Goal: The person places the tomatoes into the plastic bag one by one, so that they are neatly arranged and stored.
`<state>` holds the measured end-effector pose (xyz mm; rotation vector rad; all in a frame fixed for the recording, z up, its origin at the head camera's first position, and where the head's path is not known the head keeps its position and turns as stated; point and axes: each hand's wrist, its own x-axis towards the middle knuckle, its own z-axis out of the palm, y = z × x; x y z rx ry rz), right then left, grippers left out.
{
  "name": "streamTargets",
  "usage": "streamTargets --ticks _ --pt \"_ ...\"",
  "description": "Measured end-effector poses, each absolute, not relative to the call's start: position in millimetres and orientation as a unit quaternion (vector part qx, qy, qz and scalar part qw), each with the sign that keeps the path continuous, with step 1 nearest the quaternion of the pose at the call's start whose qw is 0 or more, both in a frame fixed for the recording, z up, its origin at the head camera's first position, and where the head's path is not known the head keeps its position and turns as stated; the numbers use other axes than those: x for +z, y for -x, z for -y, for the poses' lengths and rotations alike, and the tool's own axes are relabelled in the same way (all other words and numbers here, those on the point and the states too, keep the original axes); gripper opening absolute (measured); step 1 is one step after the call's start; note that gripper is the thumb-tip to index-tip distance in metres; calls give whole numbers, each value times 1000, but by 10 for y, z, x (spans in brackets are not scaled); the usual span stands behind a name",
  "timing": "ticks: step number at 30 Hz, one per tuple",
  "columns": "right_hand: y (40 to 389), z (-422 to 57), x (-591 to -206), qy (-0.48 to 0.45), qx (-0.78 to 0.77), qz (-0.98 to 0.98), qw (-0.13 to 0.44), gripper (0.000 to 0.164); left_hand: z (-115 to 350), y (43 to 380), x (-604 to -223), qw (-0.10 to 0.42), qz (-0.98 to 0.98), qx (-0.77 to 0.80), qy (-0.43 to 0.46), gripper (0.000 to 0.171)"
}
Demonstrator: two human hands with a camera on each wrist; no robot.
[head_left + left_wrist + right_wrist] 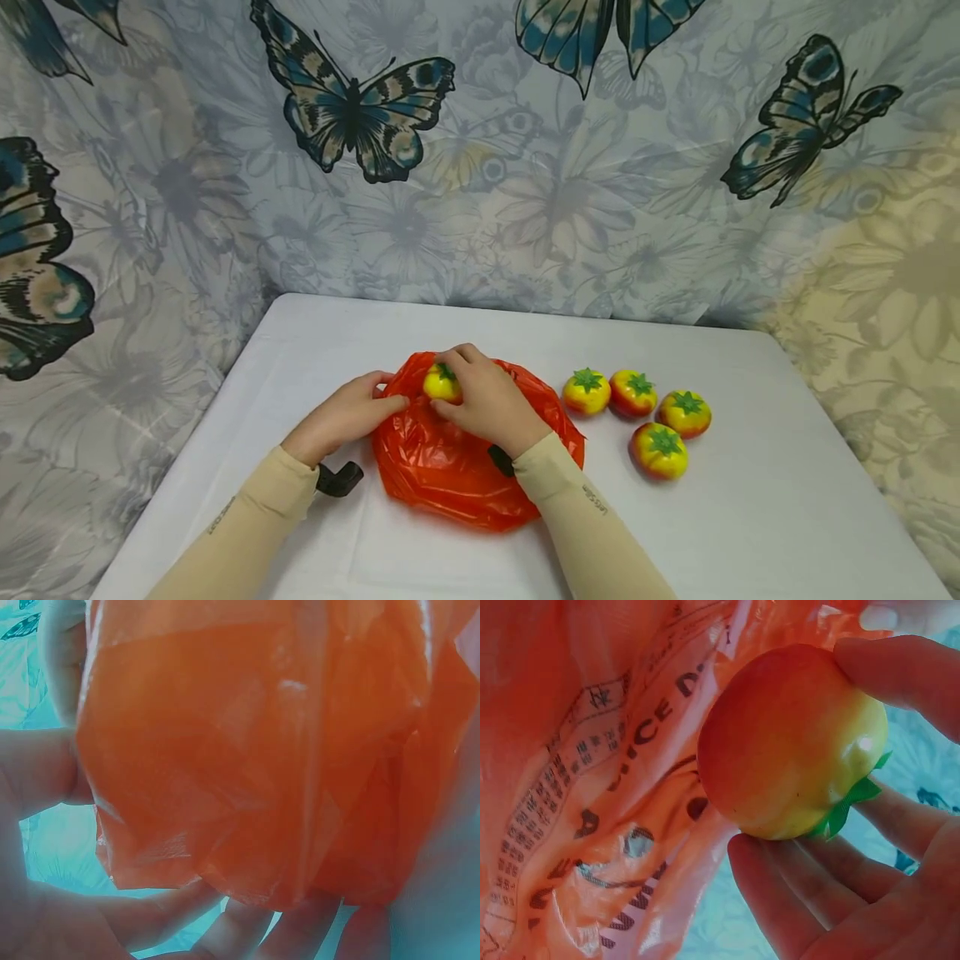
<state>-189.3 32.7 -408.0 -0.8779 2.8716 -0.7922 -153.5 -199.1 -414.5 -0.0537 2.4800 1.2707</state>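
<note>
Head view: fruit [439, 385] lies between left hand [351, 415] and gripping right hand [491, 402].

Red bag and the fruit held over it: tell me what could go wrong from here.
The held fruit is round and glossy, so it could slip from the right hand.

The red bag looks thin and lies crumpled; it might fold or slide if the left hand lets go of its edge.

The frontmost of the four loose fruits sits near the right sleeve, which could bump it and set it rolling.
</note>
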Motion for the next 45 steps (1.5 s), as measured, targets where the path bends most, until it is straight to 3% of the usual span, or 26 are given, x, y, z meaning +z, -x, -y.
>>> streamTargets --ticks 33,38,45 --pt "1901 -261 -4268 291 -200 -935 33 64 2002 1576 -4164 193 -870 454 -1 59" --pt "1881 -305 -4218 291 -197 -935 36 74 1996 1586 -4146 202 -871 448 -1 62" --pt "1801 -546 -4039 289 -208 -934 12 70 2022 1573 -4148 209 -870 447 0 62"
